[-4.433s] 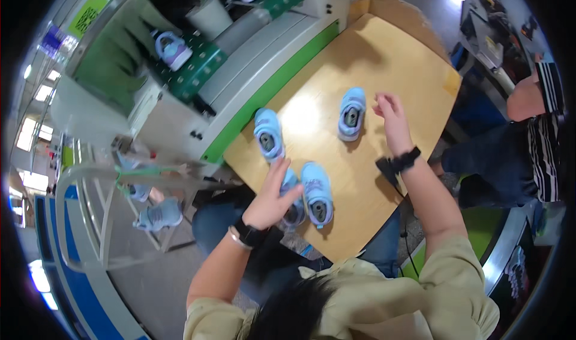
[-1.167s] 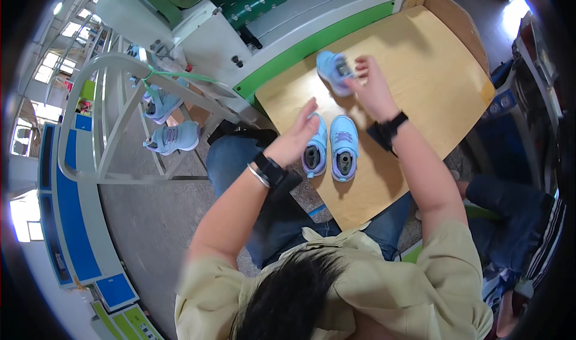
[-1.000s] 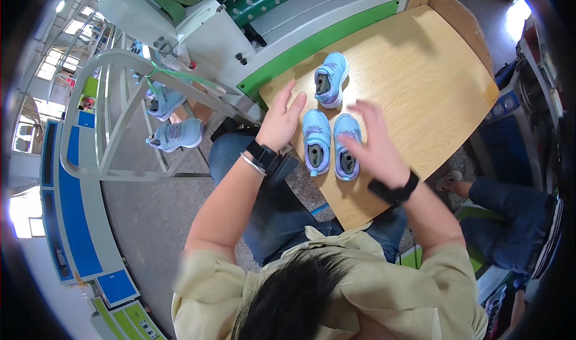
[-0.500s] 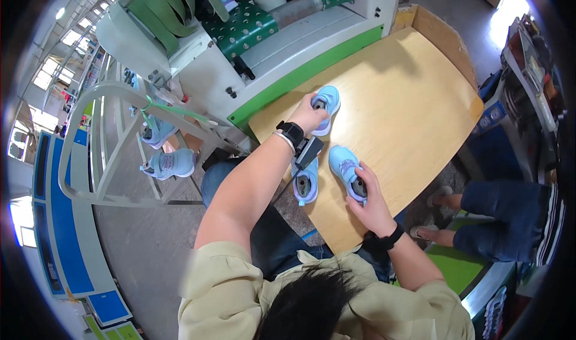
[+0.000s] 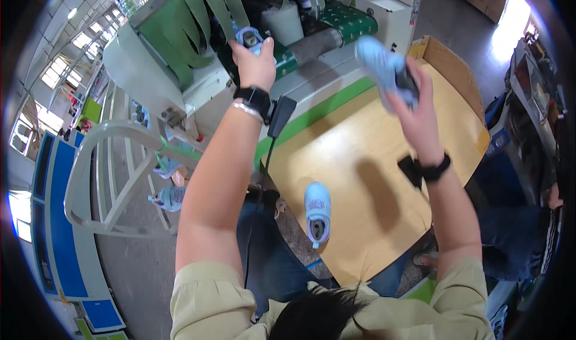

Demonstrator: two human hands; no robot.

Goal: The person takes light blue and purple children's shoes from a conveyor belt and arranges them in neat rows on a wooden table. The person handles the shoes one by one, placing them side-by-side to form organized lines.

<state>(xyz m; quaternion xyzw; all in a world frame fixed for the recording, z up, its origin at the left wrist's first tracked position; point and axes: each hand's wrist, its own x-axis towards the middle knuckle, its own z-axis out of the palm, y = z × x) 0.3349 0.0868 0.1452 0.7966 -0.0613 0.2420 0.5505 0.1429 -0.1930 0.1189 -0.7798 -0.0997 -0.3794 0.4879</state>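
Observation:
Near the end of a green dotted conveyor belt [image 5: 349, 23], my left hand [image 5: 257, 67] is closed on a light blue and lilac shoe [image 5: 249, 38]; the hand partly hides it. Raised over the far part of the table, my right hand [image 5: 417, 115] grips another light blue shoe [image 5: 378, 61], its toe pointing up and left; this shoe is blurred by motion. A third light blue shoe [image 5: 317, 214] stands alone on the wooden tabletop [image 5: 342, 256] near its left edge, toe pointing away from me.
Green strip curtains [image 5: 174, 34] hang over the machine mouth, beside a white cylinder [image 5: 283, 25]. To the left, a white metal rack [image 5: 90, 178] carries several blue shoes [image 5: 171, 198]. A cardboard side [image 5: 453, 70] borders the table's far right. Another person's dark clothing [image 5: 510, 238] shows at right.
My left hand has moved up and left from the table to the belt. My right hand has lifted its shoe off the tabletop and carried it far and right. The view has shifted slightly.

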